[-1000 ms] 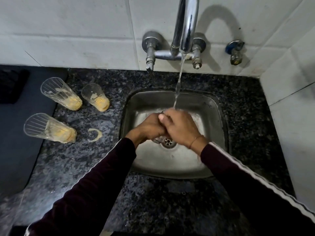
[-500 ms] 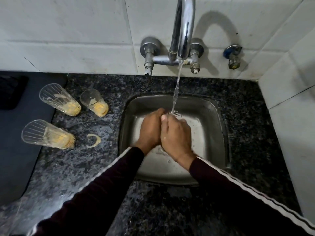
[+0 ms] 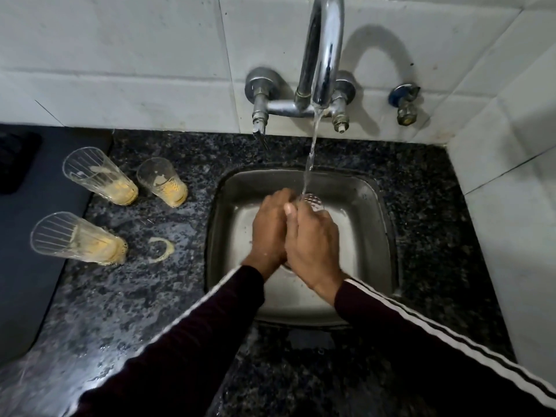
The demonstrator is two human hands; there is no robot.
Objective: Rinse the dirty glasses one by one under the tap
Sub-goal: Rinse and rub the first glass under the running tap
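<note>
Over the steel sink [image 3: 370,206], my left hand [image 3: 269,233] and my right hand [image 3: 313,239] are wrapped together around a clear glass [image 3: 313,200]. Only its rim shows beyond my fingers, and the stream from the chrome tap [image 3: 323,55] falls into it. On the counter to the left stand three dirty glasses with yellow residue at the bottom: a tall one [image 3: 96,176] at the back, a short one [image 3: 161,182] beside it, and another tall one [image 3: 75,239] nearer to me.
A yellow ring-shaped stain [image 3: 162,249] marks the speckled granite counter [image 3: 135,296] beside the near glass. A dark mat [image 3: 27,266] lies at the far left. White tiled walls close in behind and on the right, with a small valve [image 3: 404,103] by the tap.
My hands turned the glass from lying low near the drain to upright, and lifted its mouth under the stream. The camera view shifted slightly downward.
</note>
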